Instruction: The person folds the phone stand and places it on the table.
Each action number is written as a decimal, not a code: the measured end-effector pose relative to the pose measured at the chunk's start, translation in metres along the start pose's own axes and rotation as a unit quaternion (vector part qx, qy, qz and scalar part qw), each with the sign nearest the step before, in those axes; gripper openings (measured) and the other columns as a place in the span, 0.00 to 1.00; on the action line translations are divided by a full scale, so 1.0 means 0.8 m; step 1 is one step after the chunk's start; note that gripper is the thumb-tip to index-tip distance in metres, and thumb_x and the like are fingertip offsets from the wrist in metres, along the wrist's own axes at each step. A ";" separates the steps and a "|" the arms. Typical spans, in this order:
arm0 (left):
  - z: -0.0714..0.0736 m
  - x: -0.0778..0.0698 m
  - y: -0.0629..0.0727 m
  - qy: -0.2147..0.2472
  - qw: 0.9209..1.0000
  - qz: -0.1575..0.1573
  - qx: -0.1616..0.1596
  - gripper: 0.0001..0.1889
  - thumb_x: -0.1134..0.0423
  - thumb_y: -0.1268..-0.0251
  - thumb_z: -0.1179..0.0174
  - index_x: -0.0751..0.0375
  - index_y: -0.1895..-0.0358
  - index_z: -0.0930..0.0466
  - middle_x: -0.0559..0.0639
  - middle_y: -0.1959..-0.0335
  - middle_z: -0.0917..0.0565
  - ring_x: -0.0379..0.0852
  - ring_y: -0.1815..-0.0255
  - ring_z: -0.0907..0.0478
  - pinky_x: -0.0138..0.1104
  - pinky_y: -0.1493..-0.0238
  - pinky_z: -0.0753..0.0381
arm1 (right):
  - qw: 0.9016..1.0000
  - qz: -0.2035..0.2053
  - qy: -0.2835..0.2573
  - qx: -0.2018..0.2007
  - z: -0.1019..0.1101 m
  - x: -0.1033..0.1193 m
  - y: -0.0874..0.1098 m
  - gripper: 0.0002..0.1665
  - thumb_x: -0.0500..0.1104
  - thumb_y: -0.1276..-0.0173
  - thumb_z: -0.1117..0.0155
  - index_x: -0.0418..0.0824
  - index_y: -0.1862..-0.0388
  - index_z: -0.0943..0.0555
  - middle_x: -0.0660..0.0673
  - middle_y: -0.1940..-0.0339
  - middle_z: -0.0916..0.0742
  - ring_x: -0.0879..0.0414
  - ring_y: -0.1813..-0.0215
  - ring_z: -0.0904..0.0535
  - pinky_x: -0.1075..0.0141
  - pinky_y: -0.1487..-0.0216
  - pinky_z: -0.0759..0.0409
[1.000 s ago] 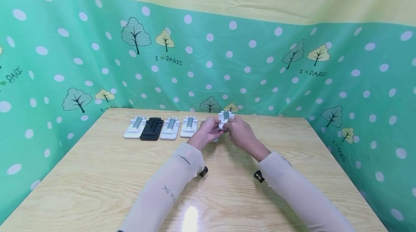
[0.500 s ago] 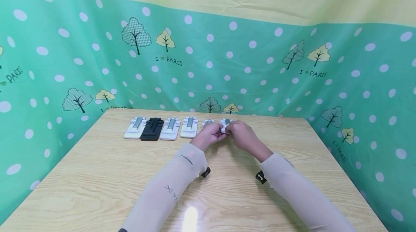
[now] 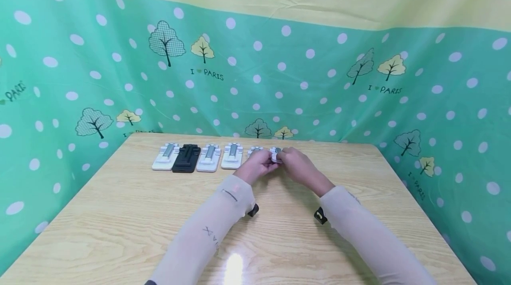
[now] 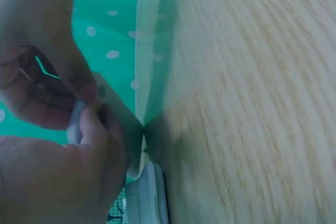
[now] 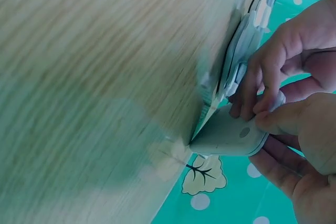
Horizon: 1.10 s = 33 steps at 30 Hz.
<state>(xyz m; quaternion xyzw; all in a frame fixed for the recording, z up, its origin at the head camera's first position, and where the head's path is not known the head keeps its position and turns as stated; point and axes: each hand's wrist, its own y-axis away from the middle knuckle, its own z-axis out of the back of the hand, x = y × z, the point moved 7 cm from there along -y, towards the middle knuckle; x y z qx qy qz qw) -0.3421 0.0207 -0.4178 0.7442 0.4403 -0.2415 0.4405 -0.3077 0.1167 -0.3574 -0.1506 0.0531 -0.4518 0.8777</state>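
A white folding phone stand (image 3: 275,154) with a grey pad is between the two hands at the back of the table. My left hand (image 3: 255,167) pinches its left side with thumb and fingers. At the right side, my right hand (image 3: 298,167) grips it too. The right wrist view shows its flat underside (image 5: 223,136) tilted up, with its far edge down at the table. Both thumbs are close together near its raised end in the left wrist view. Just left of it, another white stand (image 3: 254,150) lies partly hidden behind my left hand.
Further left, a row of folded stands lies on the wooden table (image 3: 159,214): a white one (image 3: 232,156), another white one (image 3: 209,158), a black one (image 3: 186,159) and a white one (image 3: 165,157) at the end. A green dotted cloth (image 3: 239,85) hangs behind.
The phone stand has come down from above the tabletop to the end of the row, with both hands lowering along with it. Over the last half second its position barely changes.
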 end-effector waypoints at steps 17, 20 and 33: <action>-0.009 0.009 0.018 0.060 0.997 0.041 0.006 0.35 0.51 0.15 0.66 0.83 0.25 0.52 0.83 0.26 0.44 0.73 0.23 0.45 0.55 0.20 0.44 | 0.993 0.074 0.089 0.032 -0.026 0.002 0.004 0.02 0.35 0.32 0.30 0.38 0.61 0.15 0.41 0.60 0.13 0.48 0.61 0.17 0.59 0.64 0.13; -0.009 0.012 0.022 0.060 0.997 0.039 0.005 0.35 0.52 0.16 0.66 0.82 0.24 0.53 0.83 0.26 0.45 0.74 0.23 0.46 0.56 0.20 0.45 | 0.992 0.081 0.087 0.034 -0.030 0.001 0.006 0.02 0.35 0.32 0.31 0.39 0.61 0.15 0.40 0.60 0.13 0.48 0.62 0.18 0.60 0.64 0.13; -0.009 0.005 0.040 0.054 0.998 0.022 0.013 0.34 0.54 0.16 0.65 0.79 0.22 0.55 0.85 0.24 0.54 0.77 0.21 0.54 0.57 0.19 0.50 | 0.992 0.074 0.033 0.098 -0.039 0.000 0.005 0.05 0.31 0.30 0.34 0.36 0.59 0.12 0.40 0.63 0.12 0.50 0.63 0.15 0.61 0.59 0.12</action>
